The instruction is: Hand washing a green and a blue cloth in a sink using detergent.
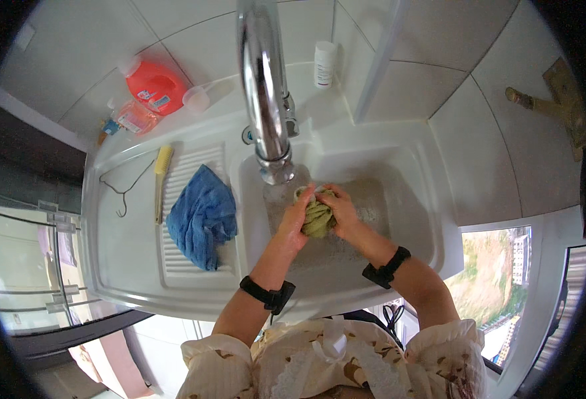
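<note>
A bunched olive-green cloth is squeezed between my two hands over the sink basin. My left hand grips its left side, and my right hand closes round its right and top. Cloudy water with some foam lies in the basin below. Just behind my hands hangs the end of the chrome faucet; whether water runs from it I cannot tell. To the left, a crumpled blue cloth rests on the ridged drainboard.
Left of the blue cloth lie a yellow-headed brush and a wire hanger. Along the back ledge stand a red jug, a pink bottle, a clear cup and a white bottle. A brass tap juts from the right wall.
</note>
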